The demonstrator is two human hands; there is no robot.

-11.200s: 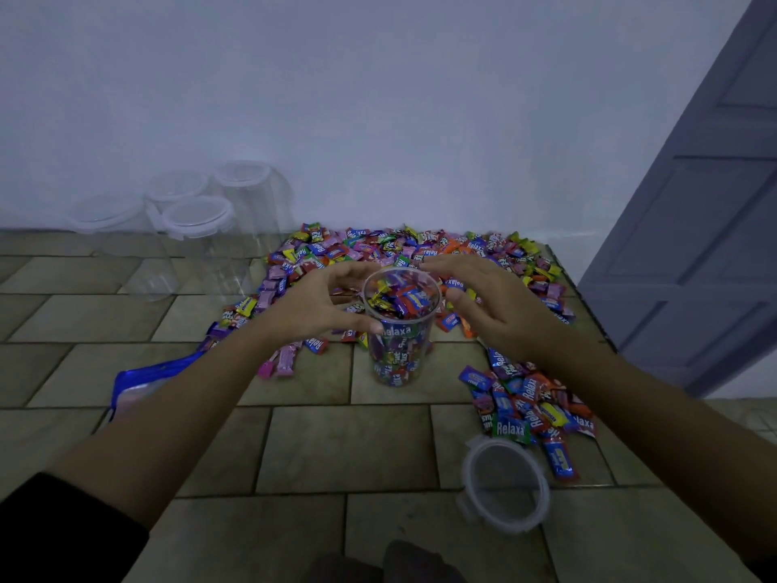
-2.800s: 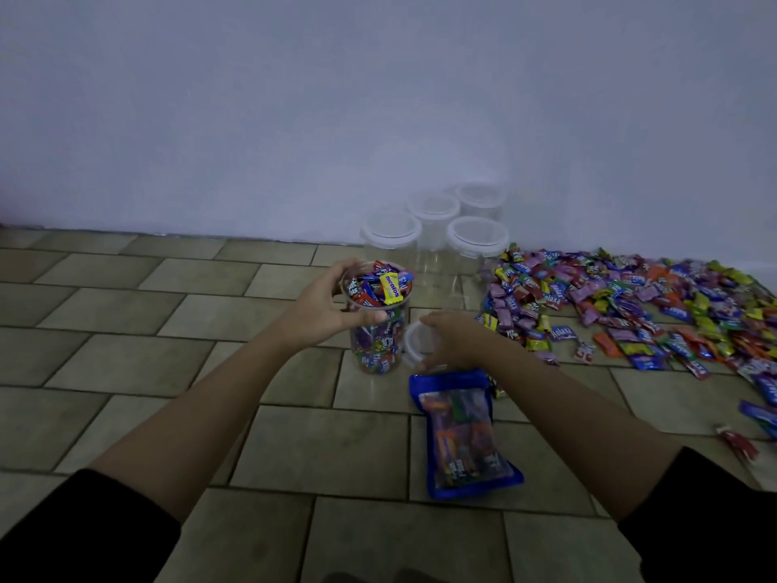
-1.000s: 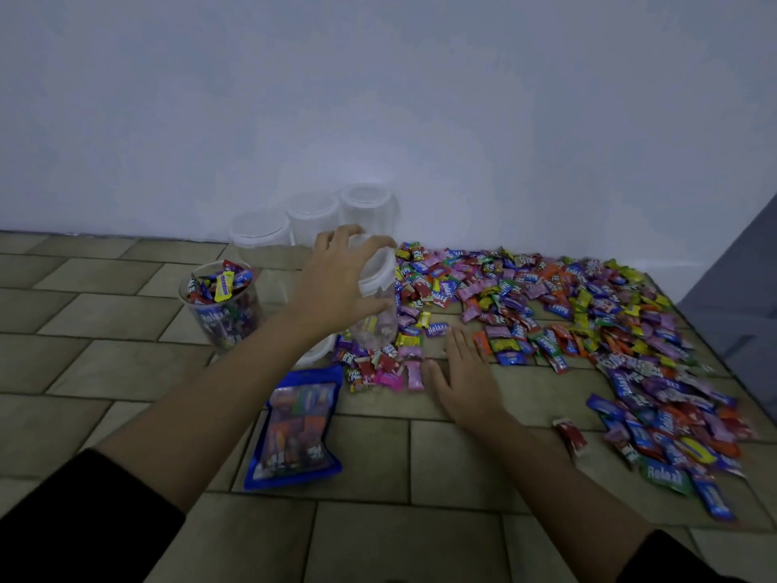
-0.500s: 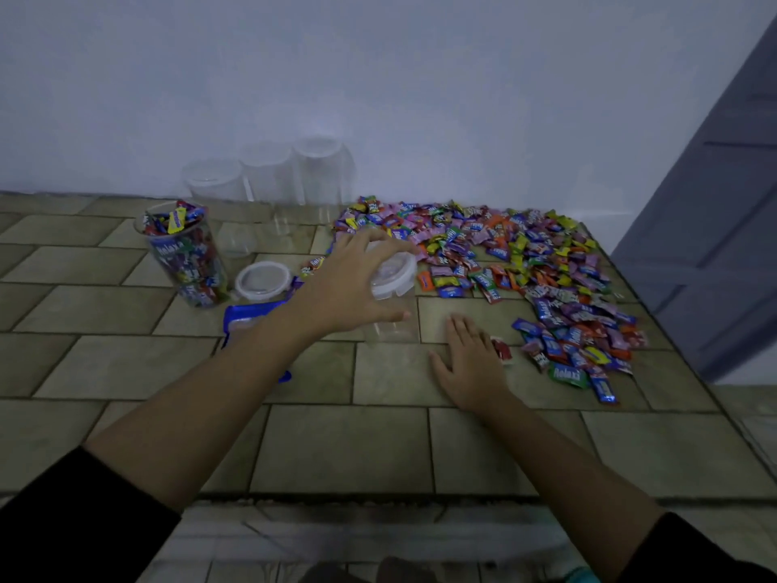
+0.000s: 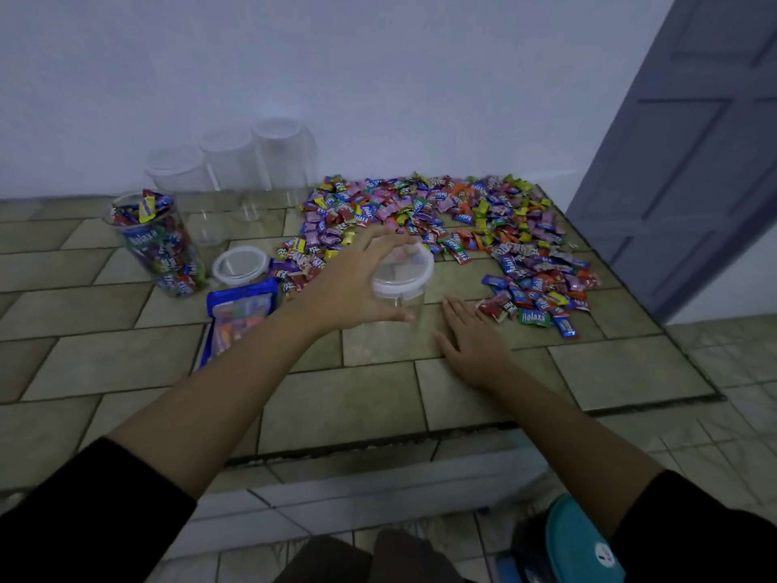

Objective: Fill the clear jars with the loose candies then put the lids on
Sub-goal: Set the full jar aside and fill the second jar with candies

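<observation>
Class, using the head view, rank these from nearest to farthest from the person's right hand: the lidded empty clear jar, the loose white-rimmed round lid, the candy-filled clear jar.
Measured from the right hand:
1. Lidded empty clear jar, just to its left, gripped by the left hand.
2. Loose white-rimmed round lid, farther left, lying flat.
3. Candy-filled clear jar, farthest left.
</observation>
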